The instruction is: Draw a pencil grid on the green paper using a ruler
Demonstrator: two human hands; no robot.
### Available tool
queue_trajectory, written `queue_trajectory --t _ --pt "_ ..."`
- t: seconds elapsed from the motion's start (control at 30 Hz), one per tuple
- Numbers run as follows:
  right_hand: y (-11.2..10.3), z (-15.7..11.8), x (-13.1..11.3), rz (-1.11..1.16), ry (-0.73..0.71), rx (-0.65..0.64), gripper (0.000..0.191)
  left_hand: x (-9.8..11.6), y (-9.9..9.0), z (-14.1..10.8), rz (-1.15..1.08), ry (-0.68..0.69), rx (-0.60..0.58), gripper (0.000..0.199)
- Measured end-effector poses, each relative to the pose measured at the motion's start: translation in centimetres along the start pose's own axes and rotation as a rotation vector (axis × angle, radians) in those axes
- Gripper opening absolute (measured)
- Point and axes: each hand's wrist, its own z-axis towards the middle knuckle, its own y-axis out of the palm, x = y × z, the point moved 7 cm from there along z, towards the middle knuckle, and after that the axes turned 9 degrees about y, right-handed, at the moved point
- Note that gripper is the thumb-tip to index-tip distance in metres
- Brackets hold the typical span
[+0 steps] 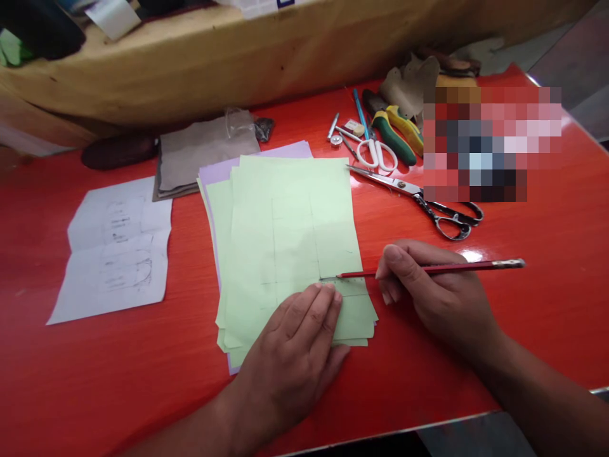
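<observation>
Our left hand (290, 355) flat, fingers slightly spread, pressing loose pale-green paper stack (285, 241), which sits mid-surface toward front edge of red laminate table (547, 330). Our right hand (438, 298) in narrow pinch on red pencil (428, 270), tip at faint drawn line. Risk: unclamped thin sheets could slide on glossy surface, letting line wander; lilac sheet (285, 150) beneath may add slip. Heavy steel tailor's shears (423, 197) lie just right of stack, blades angled toward it: our right wrist could catch them. Folded grey sketch paper (111, 254) lies left.
</observation>
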Motion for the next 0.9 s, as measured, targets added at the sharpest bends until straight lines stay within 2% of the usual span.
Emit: queue_trajectory --t 0.9 --pt "-0.09 -0.09 0.07 -0.007 -0.003 0.011 0.045 0.00 0.04 -0.01 -0.007 0.004 -0.005 0.050"
